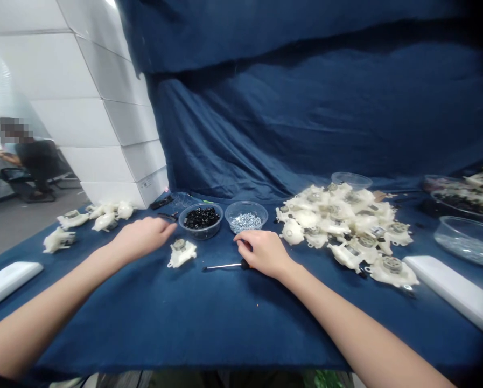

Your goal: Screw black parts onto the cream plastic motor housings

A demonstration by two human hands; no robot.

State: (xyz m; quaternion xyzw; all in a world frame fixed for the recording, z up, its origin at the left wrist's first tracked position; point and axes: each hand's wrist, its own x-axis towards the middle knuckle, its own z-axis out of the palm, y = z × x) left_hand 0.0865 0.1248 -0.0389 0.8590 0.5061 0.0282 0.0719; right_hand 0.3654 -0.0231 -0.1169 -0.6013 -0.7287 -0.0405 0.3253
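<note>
On the left, my left hand (146, 236) is palm down with its fingers drawn together beside the bowl of black parts (202, 234). A thin dark piece (167, 217) shows at its fingertips; whether they grip it is hard to see. My right hand (265, 251) curls over the handle of a screwdriver (225, 265), whose metal shaft points left along the table. Its index finger is close to the front rim of a clear bowl of silver screws (246, 221). Between the hands, a cream plastic housing with a grey round part (182, 253) sits on the cloth.
A heap of cream housings (338, 218) stands right of the screws, and several more (104, 215) lie at the back left. White slabs flank the table, left (11, 280) and right (451, 291). White boxes (116, 124) and a blue curtain (306, 118) rise behind. A person sits far left.
</note>
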